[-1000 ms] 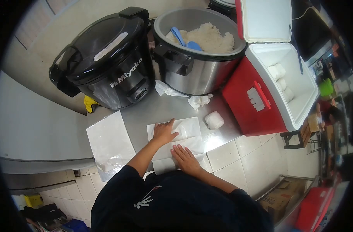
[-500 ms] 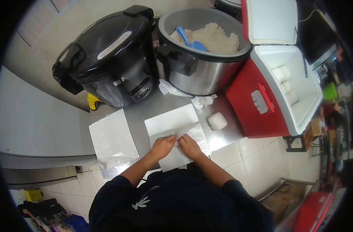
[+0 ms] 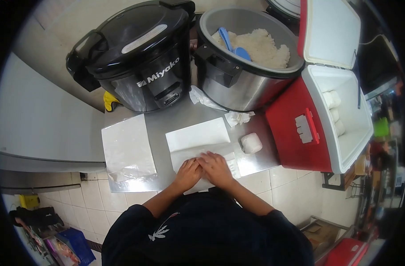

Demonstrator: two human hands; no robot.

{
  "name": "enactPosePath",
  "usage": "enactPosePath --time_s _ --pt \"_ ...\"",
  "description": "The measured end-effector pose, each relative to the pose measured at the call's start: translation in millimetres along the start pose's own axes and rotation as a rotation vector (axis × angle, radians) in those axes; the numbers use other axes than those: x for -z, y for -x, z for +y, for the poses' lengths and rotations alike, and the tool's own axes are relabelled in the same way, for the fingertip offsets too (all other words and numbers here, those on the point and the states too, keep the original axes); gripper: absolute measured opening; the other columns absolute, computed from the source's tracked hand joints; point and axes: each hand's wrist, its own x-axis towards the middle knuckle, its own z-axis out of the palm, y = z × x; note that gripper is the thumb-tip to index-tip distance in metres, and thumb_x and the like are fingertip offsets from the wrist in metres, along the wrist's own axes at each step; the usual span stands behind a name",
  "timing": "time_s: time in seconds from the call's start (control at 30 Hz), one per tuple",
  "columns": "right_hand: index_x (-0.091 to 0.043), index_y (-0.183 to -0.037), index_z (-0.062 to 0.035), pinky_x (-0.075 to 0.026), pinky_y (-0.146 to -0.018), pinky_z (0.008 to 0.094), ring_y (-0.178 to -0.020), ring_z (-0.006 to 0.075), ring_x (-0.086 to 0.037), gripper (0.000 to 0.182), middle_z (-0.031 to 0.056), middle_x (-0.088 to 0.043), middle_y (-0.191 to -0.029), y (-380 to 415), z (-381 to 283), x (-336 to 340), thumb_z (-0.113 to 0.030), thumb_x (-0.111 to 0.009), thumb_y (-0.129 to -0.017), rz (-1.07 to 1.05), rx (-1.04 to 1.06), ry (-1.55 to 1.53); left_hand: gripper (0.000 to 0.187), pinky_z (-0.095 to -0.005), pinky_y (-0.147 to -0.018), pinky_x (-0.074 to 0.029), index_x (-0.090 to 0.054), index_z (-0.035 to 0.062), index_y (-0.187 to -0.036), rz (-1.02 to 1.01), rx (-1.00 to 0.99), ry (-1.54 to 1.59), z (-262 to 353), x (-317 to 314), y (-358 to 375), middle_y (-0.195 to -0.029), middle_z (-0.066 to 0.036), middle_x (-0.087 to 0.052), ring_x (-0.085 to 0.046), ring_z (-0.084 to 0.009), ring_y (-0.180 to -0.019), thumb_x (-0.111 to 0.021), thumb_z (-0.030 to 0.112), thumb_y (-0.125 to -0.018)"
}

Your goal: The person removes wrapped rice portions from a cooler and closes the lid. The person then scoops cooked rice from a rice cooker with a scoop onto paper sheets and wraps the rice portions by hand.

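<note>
White paper sheets (image 3: 198, 134) lie on the steel table in front of me, partly folded over near my body. My left hand (image 3: 189, 174) presses on the folded paper, its fingers curled; what lies under them is hidden. Touching it, my right hand (image 3: 215, 167) rests on the same fold with its fingers spread somewhat. To the right sits a white wrapped bundle (image 3: 251, 143). A stack of white sheets in clear plastic (image 3: 128, 144) is at the left.
A closed black cooker (image 3: 145, 66) stands at the back left. Beside it, an open cooker (image 3: 238, 84) holds rice (image 3: 264, 46) and a blue scoop (image 3: 242, 53). An open red cooler (image 3: 287, 124) with white bundles (image 3: 333, 106) is at the right. Crumpled paper (image 3: 238, 118) lies between.
The raised paper flap has come down flat under my hands. My right hand has moved onto it with its fingers more extended. The view has shifted slightly.
</note>
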Motion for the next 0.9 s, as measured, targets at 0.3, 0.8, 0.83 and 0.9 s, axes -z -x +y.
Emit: enactPosePath --time_s 0.3,0.8,0.83,0.9 --pt "-0.064 -0.101 -0.0122 -0.036 -0.089 0.0415 -0.105 0.022 -0.05 0.028 0.0024 -0.059 -0.106 30 64 -14 -0.012 -0.058 -0.074 0.044 -0.011 0.227 0.022 -0.0388 -0.08 -0.044 -0.063 0.0023 -0.096 0.273 0.341 0.096 -18 -27 34 -0.106 -0.01 -0.057 -0.053 -0.028 -0.097 -0.06 0.012 -0.077" --pt "-0.056 -0.106 -0.0074 -0.038 -0.087 0.0385 -0.104 0.0273 -0.049 0.031 0.0119 -0.054 -0.105 -73 79 -14 -0.022 -0.058 -0.078 -0.344 -0.171 0.485 0.022 -0.0417 -0.082 -0.045 -0.063 0.0094 -0.089 0.101 0.613 -0.133 -54 -11 -39 -0.085 -0.01 -0.059 -0.059 -0.0281 -0.086 -0.069 0.02 -0.071" --pt "-0.057 -0.1 -0.007 -0.041 -0.083 0.0383 -0.098 0.027 -0.052 0.024 0.011 -0.055 -0.1 -69 79 -18 -0.019 -0.056 -0.079 -0.35 -0.176 0.4 0.022 -0.0421 -0.08 -0.046 -0.061 0.009 -0.088 0.065 0.495 -0.183 -55 -12 -42 -0.086 -0.011 -0.058 -0.06 -0.0295 -0.081 -0.069 0.016 -0.069" --pt "-0.054 -0.085 -0.0058 -0.047 -0.075 0.0389 -0.084 0.0263 -0.058 0.01 0.0083 -0.057 -0.085 -58 78 -22 -0.013 -0.052 -0.079 -0.22 -0.204 0.23 0.02 -0.0409 -0.076 -0.047 -0.062 0.0089 -0.088 0.042 0.536 -0.099 -60 -25 -42 -0.087 -0.012 -0.057 -0.059 -0.0304 -0.079 -0.067 0.014 -0.07"
